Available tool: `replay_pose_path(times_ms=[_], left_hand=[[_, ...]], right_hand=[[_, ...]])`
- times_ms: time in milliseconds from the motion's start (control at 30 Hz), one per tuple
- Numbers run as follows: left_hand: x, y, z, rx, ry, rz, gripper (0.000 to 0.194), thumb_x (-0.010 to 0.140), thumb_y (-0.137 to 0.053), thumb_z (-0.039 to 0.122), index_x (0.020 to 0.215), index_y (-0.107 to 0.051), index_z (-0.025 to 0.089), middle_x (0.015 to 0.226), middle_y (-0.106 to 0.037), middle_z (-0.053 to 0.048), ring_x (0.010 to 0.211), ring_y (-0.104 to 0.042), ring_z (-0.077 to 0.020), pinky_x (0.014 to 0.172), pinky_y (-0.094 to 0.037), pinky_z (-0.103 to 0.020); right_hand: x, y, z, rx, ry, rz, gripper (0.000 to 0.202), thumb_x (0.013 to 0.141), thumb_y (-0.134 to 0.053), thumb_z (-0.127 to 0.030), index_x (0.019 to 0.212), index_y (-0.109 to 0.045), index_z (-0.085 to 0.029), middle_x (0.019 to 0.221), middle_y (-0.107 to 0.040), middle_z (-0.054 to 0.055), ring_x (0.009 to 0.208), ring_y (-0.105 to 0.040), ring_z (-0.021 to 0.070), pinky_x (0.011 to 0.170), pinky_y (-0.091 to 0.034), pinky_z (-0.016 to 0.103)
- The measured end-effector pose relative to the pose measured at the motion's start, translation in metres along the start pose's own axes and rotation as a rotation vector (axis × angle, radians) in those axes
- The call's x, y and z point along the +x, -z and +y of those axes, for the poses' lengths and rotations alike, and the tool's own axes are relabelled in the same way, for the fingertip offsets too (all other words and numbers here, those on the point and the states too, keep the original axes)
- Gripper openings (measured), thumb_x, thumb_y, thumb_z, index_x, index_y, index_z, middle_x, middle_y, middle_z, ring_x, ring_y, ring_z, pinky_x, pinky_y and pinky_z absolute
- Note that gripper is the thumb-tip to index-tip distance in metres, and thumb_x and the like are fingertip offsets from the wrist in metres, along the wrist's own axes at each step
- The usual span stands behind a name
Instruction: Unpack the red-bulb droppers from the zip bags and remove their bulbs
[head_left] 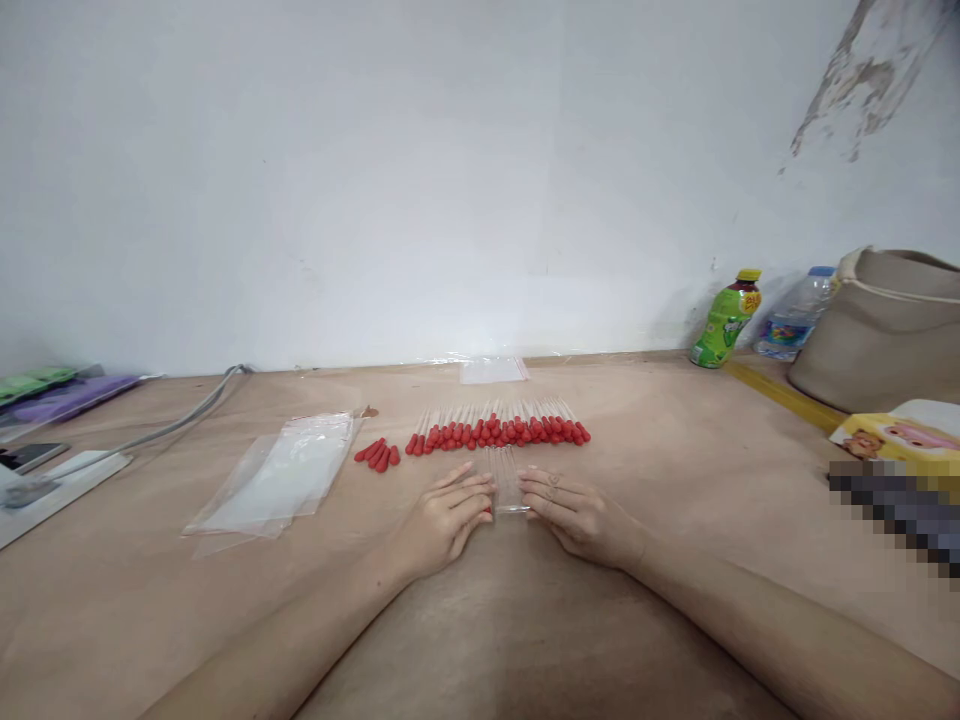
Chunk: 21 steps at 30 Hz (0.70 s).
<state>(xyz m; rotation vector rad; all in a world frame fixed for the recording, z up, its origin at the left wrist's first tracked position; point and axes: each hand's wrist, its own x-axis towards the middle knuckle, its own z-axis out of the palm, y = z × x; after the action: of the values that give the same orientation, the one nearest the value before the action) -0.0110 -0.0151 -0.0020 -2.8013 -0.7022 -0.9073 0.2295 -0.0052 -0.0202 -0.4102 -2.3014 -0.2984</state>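
Observation:
Between my hands lies a small clear plastic bag point(511, 508), with several thin pale sticks point(502, 465) at its upper part; whether they are inside it I cannot tell. My left hand point(454, 515) pinches the bag's left side, and a bit of red shows by its thumb. At the right side, my right hand point(581, 512) has its fingers closed on the bag edge. Just beyond my fingers is a long row of thin pale sticks with red bulb-like ends point(491, 432), red ends toward me. A few loose red bulb-like pieces point(380, 455) lie left of the row.
Flat clear bags point(285, 475) are stacked at the left, and another bag point(493, 371) lies by the wall. A grey cable point(187, 415) crosses the far left. On the right stand a green bottle point(724, 322), a water bottle point(795, 318) and a beige bag point(881, 335).

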Motion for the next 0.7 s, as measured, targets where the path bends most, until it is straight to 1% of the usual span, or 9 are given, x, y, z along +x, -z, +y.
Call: replay_pose_path(times_ms=[67, 133, 200, 267, 333, 400, 500, 600, 700], left_hand=[[-0.004, 0.004, -0.003, 0.024, 0.038, 0.038, 0.016, 0.086, -0.045, 0.016, 0.095, -0.057, 0.015, 0.104, -0.063, -0.007, 0.104, -0.055, -0.0176, 0.097, -0.038, -0.039], [-0.007, 0.011, -0.01, 0.073, 0.109, 0.084, 0.015, 0.086, -0.045, 0.018, 0.092, -0.059, 0.016, 0.098, -0.063, -0.007, 0.096, -0.057, -0.0172, 0.088, -0.044, -0.035], [-0.008, 0.022, -0.023, 0.152, 0.229, 0.133, 0.017, 0.086, -0.045, 0.023, 0.09, -0.061, 0.018, 0.089, -0.061, -0.006, 0.083, -0.057, -0.0158, 0.074, -0.048, -0.029], [-0.009, 0.037, -0.04, 0.248, 0.392, 0.169, 0.022, 0.085, -0.044, 0.027, 0.091, -0.063, 0.019, 0.083, -0.056, -0.006, 0.077, -0.055, -0.0158, 0.068, -0.047, -0.028], [-0.012, 0.054, -0.061, 0.315, 0.557, 0.197, 0.028, 0.084, -0.04, 0.028, 0.093, -0.063, 0.016, 0.084, -0.053, -0.008, 0.081, -0.054, -0.0184, 0.07, -0.047, -0.03], [-0.016, 0.071, -0.081, 0.345, 0.746, 0.178, 0.033, 0.082, -0.037, 0.027, 0.097, -0.063, 0.013, 0.082, -0.054, -0.009, 0.081, -0.054, -0.0204, 0.07, -0.046, -0.031], [-0.026, 0.089, -0.102, 0.312, 0.935, 0.053, 0.035, 0.078, -0.04, 0.031, 0.102, -0.06, 0.015, 0.074, -0.057, -0.006, 0.078, -0.055, -0.0212, 0.07, -0.045, -0.032], [-0.033, 0.094, -0.11, 0.256, 1.038, 0.003, 0.037, 0.074, -0.045, 0.036, 0.104, -0.055, 0.018, 0.078, -0.061, -0.004, 0.071, -0.058, -0.0186, 0.065, -0.045, -0.029], [-0.036, 0.09, -0.109, 0.211, 1.073, -0.023, 0.036, 0.071, -0.047, 0.043, 0.097, -0.051, 0.019, 0.077, -0.062, -0.003, 0.068, -0.059, -0.0181, 0.06, -0.045, -0.028]], right_hand=[[-0.002, 0.002, 0.006, 0.013, -0.098, 0.052, 0.023, 0.084, -0.045, -0.011, 0.103, -0.057, -0.014, 0.101, -0.063, 0.01, 0.106, -0.053, 0.0186, 0.091, -0.046, 0.035], [-0.003, 0.004, 0.013, -0.013, -0.272, 0.089, 0.02, 0.085, -0.045, -0.017, 0.1, -0.059, -0.017, 0.089, -0.065, 0.008, 0.09, -0.059, 0.0175, 0.079, -0.05, 0.032], [-0.001, 0.005, 0.017, -0.065, -0.448, 0.045, 0.021, 0.086, -0.044, -0.023, 0.098, -0.061, -0.019, 0.078, -0.063, 0.006, 0.075, -0.058, 0.0158, 0.069, -0.049, 0.03], [0.001, 0.003, 0.019, -0.107, -0.543, -0.026, 0.024, 0.087, -0.041, -0.024, 0.096, -0.063, -0.019, 0.072, -0.06, 0.006, 0.069, -0.055, 0.0154, 0.065, -0.046, 0.029], [0.005, 0.0, 0.018, -0.122, -0.566, -0.066, 0.026, 0.087, -0.039, -0.024, 0.095, -0.063, -0.017, 0.073, -0.058, 0.006, 0.07, -0.054, 0.0162, 0.066, -0.044, 0.029], [0.009, -0.003, 0.016, -0.123, -0.572, -0.068, 0.026, 0.086, -0.038, -0.021, 0.097, -0.061, -0.016, 0.074, -0.059, 0.007, 0.073, -0.054, 0.017, 0.067, -0.043, 0.029], [0.014, -0.006, 0.013, -0.114, -0.591, -0.079, 0.024, 0.084, -0.038, -0.017, 0.096, -0.059, -0.015, 0.081, -0.061, 0.008, 0.077, -0.054, 0.0179, 0.069, -0.042, 0.029], [0.017, -0.008, 0.01, -0.115, -0.62, -0.097, 0.018, 0.081, -0.04, -0.014, 0.086, -0.057, -0.014, 0.078, -0.06, 0.007, 0.075, -0.054, 0.0175, 0.067, -0.04, 0.029], [0.017, -0.012, 0.009, -0.1, -0.613, -0.102, 0.013, 0.08, -0.042, -0.014, 0.08, -0.055, -0.016, 0.074, -0.059, 0.005, 0.071, -0.053, 0.0166, 0.065, -0.039, 0.028]])
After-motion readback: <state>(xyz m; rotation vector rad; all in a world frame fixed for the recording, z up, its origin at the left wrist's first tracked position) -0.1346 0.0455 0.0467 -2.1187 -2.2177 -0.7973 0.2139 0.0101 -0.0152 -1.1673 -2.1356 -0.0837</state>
